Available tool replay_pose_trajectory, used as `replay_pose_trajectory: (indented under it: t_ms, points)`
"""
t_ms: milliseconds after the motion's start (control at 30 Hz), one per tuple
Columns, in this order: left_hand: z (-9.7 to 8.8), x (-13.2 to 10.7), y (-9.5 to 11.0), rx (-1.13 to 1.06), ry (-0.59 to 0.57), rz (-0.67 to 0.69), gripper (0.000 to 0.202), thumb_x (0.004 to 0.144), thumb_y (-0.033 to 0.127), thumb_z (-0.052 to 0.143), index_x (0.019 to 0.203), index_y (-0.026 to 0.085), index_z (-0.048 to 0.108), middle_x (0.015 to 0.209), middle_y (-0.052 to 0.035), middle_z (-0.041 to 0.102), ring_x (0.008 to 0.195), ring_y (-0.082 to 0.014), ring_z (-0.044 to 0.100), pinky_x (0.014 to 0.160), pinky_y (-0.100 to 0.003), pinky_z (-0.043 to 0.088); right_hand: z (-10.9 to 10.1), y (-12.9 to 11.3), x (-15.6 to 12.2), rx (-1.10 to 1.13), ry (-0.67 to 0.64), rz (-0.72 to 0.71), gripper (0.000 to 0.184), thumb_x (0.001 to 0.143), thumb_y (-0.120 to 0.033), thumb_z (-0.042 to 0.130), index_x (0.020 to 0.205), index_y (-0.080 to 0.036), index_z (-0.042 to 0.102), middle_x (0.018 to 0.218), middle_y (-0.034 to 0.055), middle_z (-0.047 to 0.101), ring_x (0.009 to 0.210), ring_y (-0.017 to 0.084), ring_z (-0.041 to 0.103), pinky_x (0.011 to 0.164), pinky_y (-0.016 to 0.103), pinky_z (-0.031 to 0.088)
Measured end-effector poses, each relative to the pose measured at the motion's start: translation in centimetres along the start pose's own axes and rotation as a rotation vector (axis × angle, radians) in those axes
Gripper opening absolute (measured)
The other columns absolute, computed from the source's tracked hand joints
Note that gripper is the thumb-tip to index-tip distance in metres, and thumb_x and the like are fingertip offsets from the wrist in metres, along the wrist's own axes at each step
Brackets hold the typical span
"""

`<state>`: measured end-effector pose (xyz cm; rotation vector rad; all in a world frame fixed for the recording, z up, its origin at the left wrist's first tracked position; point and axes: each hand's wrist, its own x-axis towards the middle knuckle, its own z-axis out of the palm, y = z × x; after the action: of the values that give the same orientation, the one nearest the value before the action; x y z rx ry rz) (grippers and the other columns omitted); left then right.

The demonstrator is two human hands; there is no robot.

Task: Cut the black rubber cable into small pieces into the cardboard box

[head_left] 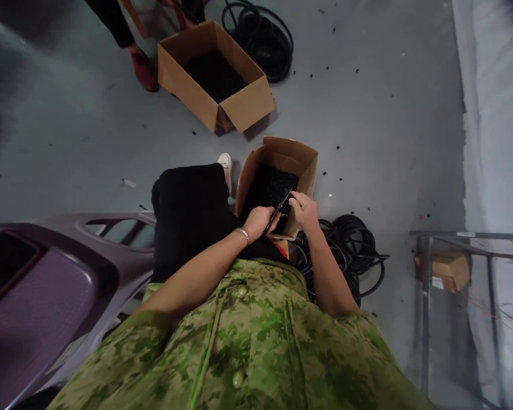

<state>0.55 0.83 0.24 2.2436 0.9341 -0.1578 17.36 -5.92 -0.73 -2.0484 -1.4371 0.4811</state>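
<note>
Working posture: seated, both hands over the near end of a cardboard box [311,171]. Left hand [259,223] is wrapped around a long dark tool [272,218], which slants up and away, its tip beside the right fingers. Right hand [305,213] has its fingers bent in at that tip; cannot tell whether they pinch anything. Small black pieces [272,181] lie in the box below.

Technique, as judged: keep the left grip steady, hold the right fingertips clear of the tool's working end, and stay above the opening so that bits drop inside; several specks already lie on the floor.

Clearances: box walls stand close on both sides of the tool tip. Black trouser leg [190,199] limits room leftward; a hose coil [353,245] sits just beside the right forearm. Open floor [389,159] lies right of the box, giving the right elbow more freedom beyond the coil.
</note>
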Motion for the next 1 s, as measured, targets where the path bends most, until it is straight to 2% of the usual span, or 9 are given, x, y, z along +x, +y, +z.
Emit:
replay_pose_trajectory:
  t_ms: [200, 267, 400, 533, 733, 1000]
  points:
    - [0.5, 0.3, -0.3, -0.028, -0.026, 0.009, 0.032, 0.093, 0.040, 0.047, 0.093, 0.017, 0.069, 0.092, -0.0130, 0.074, 0.086, -0.0253, 0.069, 0.073, -0.029, 0.047, 0.4, 0.6, -0.8, -0.036, 0.030, -0.007, 0.036, 0.097, -0.038, 0.045, 0.115, -0.021, 0.070, 0.103, 0.0085, 0.072, 0.095, 0.022, 0.066, 0.086, 0.033, 0.051]
    - [0.8, 0.6, -0.6, -0.074, -0.074, 0.007, 0.030, 0.090, 0.041, 0.052, 0.100, 0.016, 0.067, 0.097, -0.0117, 0.073, 0.089, -0.0245, 0.069, 0.075, -0.029, 0.048, 0.7, 0.6, -1.3, -0.079, -0.003, -0.004, 0.035, 0.096, -0.039, 0.045, 0.114, -0.022, 0.071, 0.103, 0.0083, 0.072, 0.094, 0.022, 0.065, 0.085, 0.033, 0.051]
    - [1.2, 1.1, -0.9, -0.204, -0.149, -0.052, 0.037, 0.086, 0.045, 0.059, 0.107, 0.015, 0.064, 0.100, -0.0111, 0.072, 0.088, -0.0233, 0.068, 0.076, -0.028, 0.050, 1.2, -0.2, -2.0, -0.163, -0.084, -0.011, 0.034, 0.097, -0.038, 0.046, 0.115, -0.023, 0.070, 0.104, 0.0084, 0.071, 0.095, 0.022, 0.065, 0.082, 0.030, 0.050]
    - [1.1, 1.2, -0.9, -0.234, -0.127, -0.072, 0.035, 0.089, 0.044, 0.053, 0.101, 0.014, 0.068, 0.096, -0.0115, 0.073, 0.087, -0.0229, 0.068, 0.075, -0.028, 0.050, 1.3, -1.0, -1.4, -0.220, -0.123, 0.001, 0.035, 0.097, -0.038, 0.045, 0.116, -0.023, 0.070, 0.105, 0.0095, 0.070, 0.095, 0.023, 0.065, 0.080, 0.030, 0.049]
    - [0.9, 1.0, -0.6, -0.208, -0.076, -0.126, 0.041, 0.095, 0.042, 0.043, 0.083, 0.015, 0.073, 0.070, -0.0087, 0.071, 0.067, -0.0188, 0.067, 0.068, -0.027, 0.048, 1.3, -0.7, -0.2, -0.212, -0.080, 0.021, 0.039, 0.098, -0.042, 0.042, 0.119, -0.023, 0.069, 0.108, 0.0100, 0.070, 0.096, 0.023, 0.064, 0.081, 0.030, 0.049]
    - [0.4, 0.8, -0.4, -0.148, -0.017, -0.144, 0.047, 0.093, 0.048, 0.044, 0.075, 0.016, 0.073, 0.068, -0.0099, 0.071, 0.071, -0.0203, 0.068, 0.064, -0.025, 0.046, 1.2, -0.3, 0.2, -0.215, -0.040, 0.034, 0.037, 0.098, -0.042, 0.044, 0.118, -0.024, 0.070, 0.108, 0.0092, 0.071, 0.093, 0.023, 0.065, 0.077, 0.030, 0.049]
